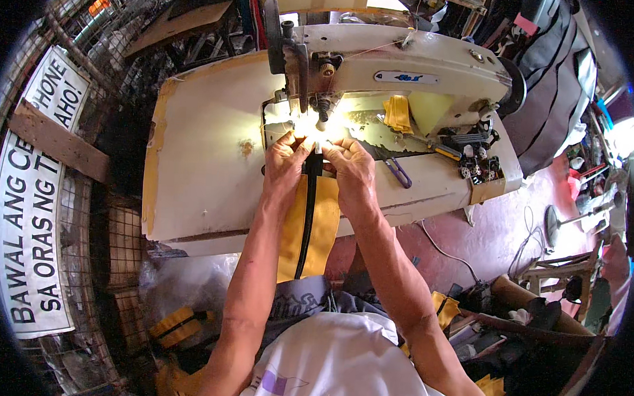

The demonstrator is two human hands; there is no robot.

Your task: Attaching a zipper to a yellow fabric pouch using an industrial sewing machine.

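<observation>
**Black strip on yellow cloth, far end held at the sewing machine's needle**

From my remote seat: the black strip [306, 229] runs lengthwise over the yellow cloth [324, 223], far end just near of the needle, near end hanging past the table's near edge. Left hand [283, 163] and right hand [353, 170] both pinch nearly closed at the strip's far end, one each side; glare hides the exact fingertip contact from me.

Progress: I'd judge this piece early on, since most of its length lies near of the needle. I can't make out stitches, so can't confirm anything done; the rest of the length looks left. Another yellow piece with a black band [181, 324] sits low at left; finished or waiting, can't tell.

Surface: pale, worn table [200, 152], tape along its left edge. Sewing machine [433, 62] spans the far side. Right of the hands I get purple snips [399, 174], a stack of yellow patches [398, 114] beyond, a yellow-handled screwdriver [447, 152] and small metal parts [480, 167].

Room: cluttered. Wire mesh [124, 243] and white signs [32, 251] left, dark sheeting [547, 101] far right, reddish floor [437, 247], loose cable [449, 253].
</observation>
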